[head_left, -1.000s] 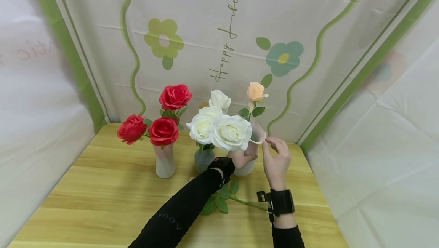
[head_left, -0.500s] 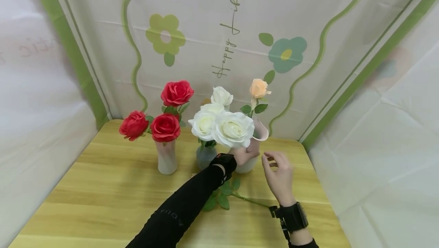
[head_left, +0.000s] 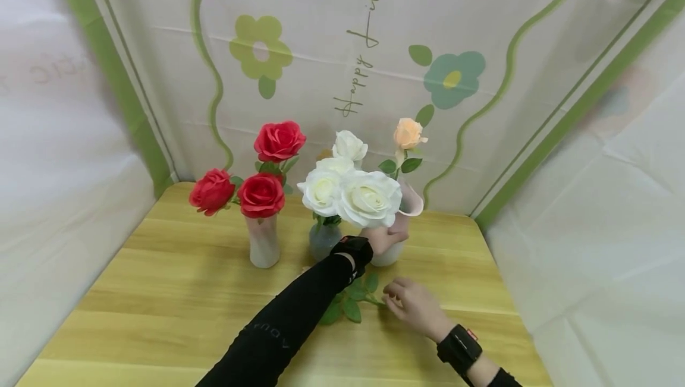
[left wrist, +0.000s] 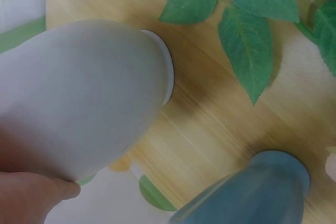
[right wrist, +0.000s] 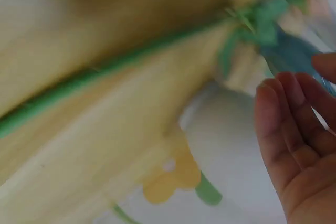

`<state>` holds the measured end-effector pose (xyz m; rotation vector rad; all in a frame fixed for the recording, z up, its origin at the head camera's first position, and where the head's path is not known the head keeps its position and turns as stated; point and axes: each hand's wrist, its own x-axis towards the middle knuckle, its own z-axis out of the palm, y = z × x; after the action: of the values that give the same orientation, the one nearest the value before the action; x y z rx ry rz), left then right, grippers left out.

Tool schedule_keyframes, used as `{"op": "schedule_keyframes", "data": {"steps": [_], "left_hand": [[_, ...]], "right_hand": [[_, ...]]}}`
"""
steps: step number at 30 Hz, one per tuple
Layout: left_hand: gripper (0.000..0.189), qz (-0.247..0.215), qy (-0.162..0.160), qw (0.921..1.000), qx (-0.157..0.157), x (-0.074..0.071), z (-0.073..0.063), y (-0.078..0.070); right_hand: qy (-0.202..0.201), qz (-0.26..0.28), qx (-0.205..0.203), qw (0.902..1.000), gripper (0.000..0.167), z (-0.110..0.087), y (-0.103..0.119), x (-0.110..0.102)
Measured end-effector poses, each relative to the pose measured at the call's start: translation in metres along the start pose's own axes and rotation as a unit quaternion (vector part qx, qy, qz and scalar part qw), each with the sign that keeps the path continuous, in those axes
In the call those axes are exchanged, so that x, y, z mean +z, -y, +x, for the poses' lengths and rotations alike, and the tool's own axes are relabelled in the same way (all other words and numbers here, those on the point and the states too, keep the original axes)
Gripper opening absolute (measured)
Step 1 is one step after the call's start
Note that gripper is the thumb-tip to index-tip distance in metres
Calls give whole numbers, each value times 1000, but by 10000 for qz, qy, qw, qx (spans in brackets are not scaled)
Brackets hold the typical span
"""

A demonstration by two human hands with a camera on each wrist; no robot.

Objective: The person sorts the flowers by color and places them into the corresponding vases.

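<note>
My left hand grips the body of a pink-and-white vase, which holds one upright peach rose. In the left wrist view, fingertips lie against the pale vase wall. A leafy stem lies on the table below that vase; its flower end is mostly hidden by the left arm. My right hand hovers by the bare end of this stem, fingers loosely bent. The right wrist view shows the green stem apart from the fingers, with nothing held.
Left of the held vase stands a blue-grey vase with several white roses. Farther left, another pink-and-white vase bears red roses. A printed cloth hangs behind the wooden table.
My right hand has left the rim of the held vase and come down toward the lying stem. The left hand keeps its grip on the vase.
</note>
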<state>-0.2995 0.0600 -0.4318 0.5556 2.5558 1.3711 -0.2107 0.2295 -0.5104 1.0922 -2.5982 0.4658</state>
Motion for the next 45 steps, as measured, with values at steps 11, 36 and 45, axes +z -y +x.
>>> {"op": "schedule_keyframes", "data": {"steps": [11, 36, 45], "left_hand": [[66, -322, -175, 9990, 254, 1, -4, -6], [64, -169, -74, 9998, 54, 2, -4, -5], [71, -233, -322, 9984, 398, -2, -5, -3]], "right_hand": [[1021, -1233, -315, 9866, 21, -6, 6, 26], [1499, -1252, 30, 9807, 13, -8, 6, 32], [1389, -1242, 34, 9825, 15, -9, 7, 22]]}}
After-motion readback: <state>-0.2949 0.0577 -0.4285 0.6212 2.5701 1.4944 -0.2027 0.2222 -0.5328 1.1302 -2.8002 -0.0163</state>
